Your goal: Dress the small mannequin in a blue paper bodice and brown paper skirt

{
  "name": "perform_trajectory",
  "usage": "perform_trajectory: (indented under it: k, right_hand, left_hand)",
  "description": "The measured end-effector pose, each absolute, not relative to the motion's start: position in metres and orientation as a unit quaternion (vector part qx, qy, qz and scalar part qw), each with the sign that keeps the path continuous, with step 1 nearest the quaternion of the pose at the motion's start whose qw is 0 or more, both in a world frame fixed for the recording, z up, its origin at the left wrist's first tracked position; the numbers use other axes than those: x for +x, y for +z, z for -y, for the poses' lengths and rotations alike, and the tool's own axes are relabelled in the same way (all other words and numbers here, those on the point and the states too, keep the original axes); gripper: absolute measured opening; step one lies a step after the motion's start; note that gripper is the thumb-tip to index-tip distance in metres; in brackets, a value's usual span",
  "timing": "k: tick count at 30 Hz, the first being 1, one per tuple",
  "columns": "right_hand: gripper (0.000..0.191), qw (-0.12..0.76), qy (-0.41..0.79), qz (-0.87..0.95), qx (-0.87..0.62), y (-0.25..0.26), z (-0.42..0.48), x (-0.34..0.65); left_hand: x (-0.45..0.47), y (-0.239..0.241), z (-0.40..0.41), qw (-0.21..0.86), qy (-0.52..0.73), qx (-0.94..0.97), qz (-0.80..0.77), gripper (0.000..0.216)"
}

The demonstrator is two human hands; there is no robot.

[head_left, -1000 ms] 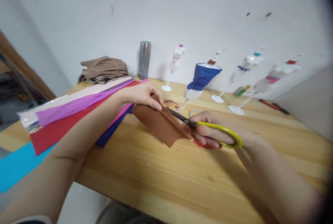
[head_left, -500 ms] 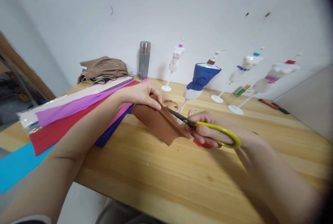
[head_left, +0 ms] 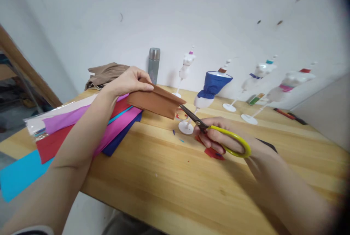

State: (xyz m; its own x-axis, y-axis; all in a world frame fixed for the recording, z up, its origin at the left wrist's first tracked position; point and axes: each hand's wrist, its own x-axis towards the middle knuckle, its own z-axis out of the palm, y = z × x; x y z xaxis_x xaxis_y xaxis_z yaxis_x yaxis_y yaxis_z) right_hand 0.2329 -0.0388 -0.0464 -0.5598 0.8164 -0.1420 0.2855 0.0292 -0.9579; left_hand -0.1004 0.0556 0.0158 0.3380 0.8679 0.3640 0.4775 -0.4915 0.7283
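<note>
My left hand (head_left: 133, 81) pinches a folded piece of brown fabric (head_left: 155, 100) between thumb and fingers, above the pile of coloured fabrics. In my right hand (head_left: 212, 133) is a pair of scissors (head_left: 231, 142) with yellow handles, its dark blades pointing up and left. The blade tips are close to the fabric's right end, and the blades look nearly closed. Red fabric scraps (head_left: 214, 153) lie below my right hand. Just behind the scissors stands a mini dress form (head_left: 203, 102) wrapped in blue fabric (head_left: 216, 83).
Folded fabrics in red (head_left: 51, 145), pink, purple and light blue lie at left beside brown cloth (head_left: 106, 73). A grey flask (head_left: 154, 65) and several white dress forms, one at far right (head_left: 292, 78), stand near the wall. A dark flat object (head_left: 266, 144) lies behind my right wrist.
My left hand has moved left with the brown fabric, away from the scissors, whose blades were against it before. The dress form's base now shows. My right hand has barely moved.
</note>
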Motion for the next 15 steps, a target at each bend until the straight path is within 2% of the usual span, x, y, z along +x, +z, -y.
perform_trajectory:
  k: [7, 10, 13, 15]
  right_hand:
    - [0.039, 0.181, 0.530, 0.710, -0.428, -0.058, 0.039, 0.221]
    - [0.033, 0.146, 0.420, 0.800, -0.404, -0.065, 0.037, 0.210]
    - [0.036, 0.134, 0.295, 0.871, -0.370, -0.071, 0.036, 0.199]
    - [0.040, 0.138, 0.275, 0.879, -0.364, -0.075, 0.035, 0.195]
  left_hand:
    - [-0.111, 0.008, -0.070, 0.249, 0.461, 0.733, -0.432, 0.021]
    - [-0.108, 0.004, -0.073, 0.256, 0.457, 0.736, -0.429, 0.022]
    - [-0.103, 0.004, -0.072, 0.267, 0.463, 0.728, -0.430, 0.023]
    - [-0.100, 0.005, -0.069, 0.271, 0.481, 0.711, -0.435, 0.024]
